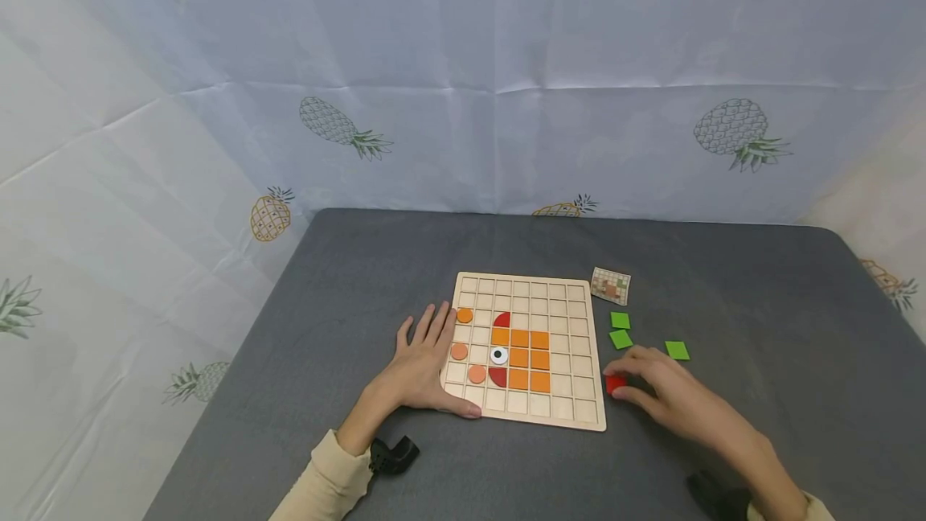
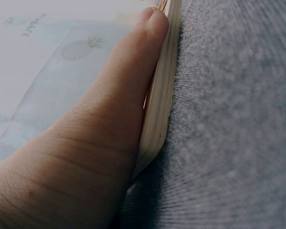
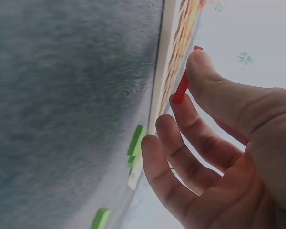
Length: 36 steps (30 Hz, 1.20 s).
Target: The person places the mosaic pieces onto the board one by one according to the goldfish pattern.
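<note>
A wooden grid board [image 1: 571, 408] lies on the table with a pattern of orange square tiles [image 1: 519, 358], two dark red quarter-round pieces [image 1: 501, 320], a white eye piece [image 1: 498, 355] and several orange and salmon round pieces [image 1: 459, 351]. My left hand [image 1: 419, 368] rests along the board's left edge, fingers straight and spread, thumb at the near left corner. In the right wrist view, my right hand [image 3: 205, 138] pinches a red tile [image 3: 181, 88] between thumb and index finger. In the head view that hand is just right of the board's right edge.
Three green square tiles [image 1: 620, 339] lie right of the board, beyond the right hand. A small pattern card [image 1: 611, 286] sits at the board's far right corner. A pineapple-print cloth [image 1: 448, 143] hangs behind the dark grey table [image 1: 760, 304].
</note>
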Each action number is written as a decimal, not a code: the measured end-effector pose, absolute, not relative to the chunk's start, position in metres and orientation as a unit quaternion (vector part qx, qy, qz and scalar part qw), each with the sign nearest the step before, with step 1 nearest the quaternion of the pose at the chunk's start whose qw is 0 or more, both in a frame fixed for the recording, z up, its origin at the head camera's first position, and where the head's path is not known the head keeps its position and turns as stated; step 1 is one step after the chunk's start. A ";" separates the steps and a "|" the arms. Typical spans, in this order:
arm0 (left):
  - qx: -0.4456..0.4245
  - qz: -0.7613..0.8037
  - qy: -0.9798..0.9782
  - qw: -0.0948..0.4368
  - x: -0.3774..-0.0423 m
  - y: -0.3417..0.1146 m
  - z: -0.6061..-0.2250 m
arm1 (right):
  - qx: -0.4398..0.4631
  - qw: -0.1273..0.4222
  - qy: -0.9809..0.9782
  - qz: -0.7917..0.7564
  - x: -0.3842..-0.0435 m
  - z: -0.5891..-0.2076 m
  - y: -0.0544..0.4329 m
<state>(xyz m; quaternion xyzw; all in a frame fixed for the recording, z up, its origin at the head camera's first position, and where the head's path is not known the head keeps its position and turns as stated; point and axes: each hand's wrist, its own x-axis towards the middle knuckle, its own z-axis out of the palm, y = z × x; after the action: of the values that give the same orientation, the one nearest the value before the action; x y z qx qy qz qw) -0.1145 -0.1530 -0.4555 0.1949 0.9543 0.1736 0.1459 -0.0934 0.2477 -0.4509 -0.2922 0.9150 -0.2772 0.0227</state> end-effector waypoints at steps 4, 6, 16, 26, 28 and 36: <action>0.195 0.175 0.954 0.147 -0.114 -0.153 -0.455 | -0.282 0.051 0.923 -0.258 -0.093 -0.427 0.234; 0.195 0.177 0.954 0.147 -0.115 -0.153 -0.455 | -0.283 0.053 0.924 -0.253 -0.093 -0.420 0.229; 0.211 0.196 0.948 0.132 -0.115 -0.155 -0.456 | -0.309 0.059 0.910 -0.268 -0.105 -0.407 0.209; 0.198 0.187 0.951 0.148 -0.116 -0.154 -0.456 | -0.342 0.050 0.897 -0.276 -0.125 -0.451 0.203; 0.198 0.185 0.951 0.148 -0.116 -0.154 -0.455 | -0.355 0.056 0.891 -0.277 -0.126 -0.456 0.200; 0.197 0.168 0.954 0.149 -0.116 -0.153 -0.454 | -0.409 0.031 0.865 -0.288 -0.123 -0.468 0.193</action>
<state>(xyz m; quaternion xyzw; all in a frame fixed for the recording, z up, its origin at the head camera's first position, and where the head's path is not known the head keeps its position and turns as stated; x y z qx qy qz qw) -0.1162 -0.1528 -0.4539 0.1974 0.9542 0.1682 0.1492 -0.1227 0.1927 -0.4679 -0.4090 0.8652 -0.2883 0.0306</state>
